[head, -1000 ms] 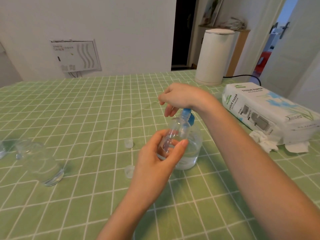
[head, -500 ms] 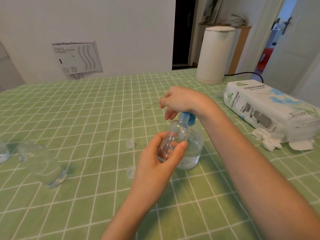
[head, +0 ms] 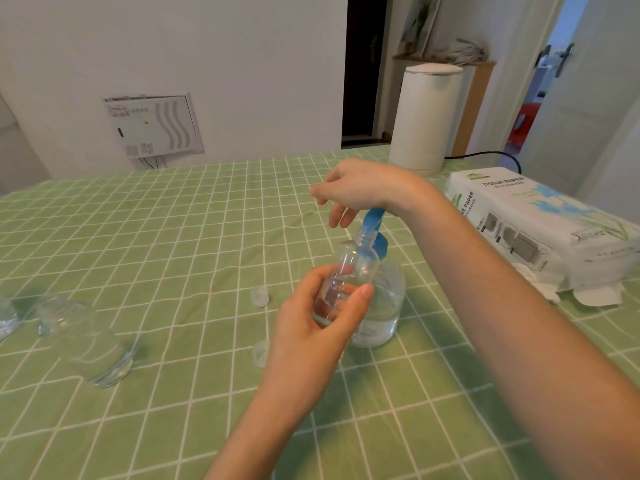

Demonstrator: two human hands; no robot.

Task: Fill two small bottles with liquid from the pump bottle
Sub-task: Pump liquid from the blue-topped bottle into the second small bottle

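Note:
My left hand [head: 311,327] grips a small clear bottle [head: 349,268], tilted with its open neck right under the blue pump head [head: 373,221]. A little liquid shows in its lower part. My right hand [head: 360,190] rests on top of the pump head, fingers hanging loosely. The clear pump bottle [head: 384,306] stands on the green checked tablecloth [head: 180,244] behind the small bottle, partly filled with clear liquid. A second clear bottle [head: 86,344] sits on the cloth at the left. Two small clear caps [head: 259,295] [head: 260,352] lie left of my left hand.
A pack of tissue paper [head: 540,223] lies at the right with crumpled tissues [head: 554,289] beside it. A white cylindrical appliance [head: 424,119] with a black cord stands at the back right. Another clear item [head: 5,320] shows at the left edge.
My right hand has risen slightly and more of the blue pump head shows beneath it. My left hand keeps the small bottle at the nozzle. The view has shifted a little.

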